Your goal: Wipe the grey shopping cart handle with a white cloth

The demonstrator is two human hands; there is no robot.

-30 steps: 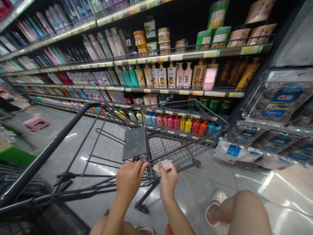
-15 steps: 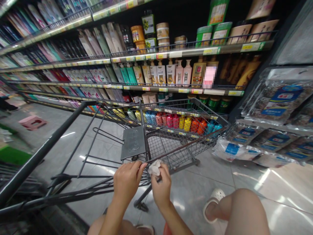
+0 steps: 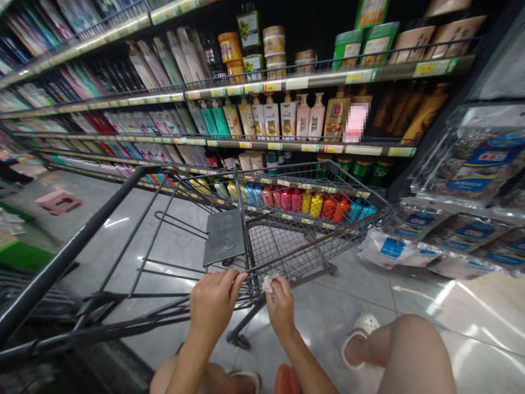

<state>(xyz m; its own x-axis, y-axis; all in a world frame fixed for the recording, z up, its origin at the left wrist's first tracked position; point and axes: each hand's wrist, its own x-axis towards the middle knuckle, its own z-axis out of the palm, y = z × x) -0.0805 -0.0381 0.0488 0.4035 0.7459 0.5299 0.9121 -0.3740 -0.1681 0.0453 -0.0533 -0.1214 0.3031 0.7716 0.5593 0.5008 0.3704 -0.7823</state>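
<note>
A dark metal shopping cart (image 3: 262, 262) stands in front of me, its wire basket pointing right. My left hand (image 3: 213, 298) is wrapped over the cart's near top rail. Just to its right, my right hand (image 3: 281, 306) pinches a crumpled whitish tissue (image 3: 269, 283) against the side of the basket, close to the same rail. The fingertips behind the tissue are partly hidden. A grey plastic seat flap (image 3: 224, 236) hangs in the cart beyond my left hand.
Shelves of bottles (image 3: 270, 117) and jars run behind the cart. Silvery bags (image 3: 476, 169) hang at the right. A pink stool (image 3: 59, 202) stands on the floor at the left, beside a green box (image 3: 24, 249). My knee (image 3: 418, 350) is at lower right.
My right hand has moved a little right along the rail with the tissue, away from my left hand. The left hand keeps its hold on the rail. The view has shifted slightly.
</note>
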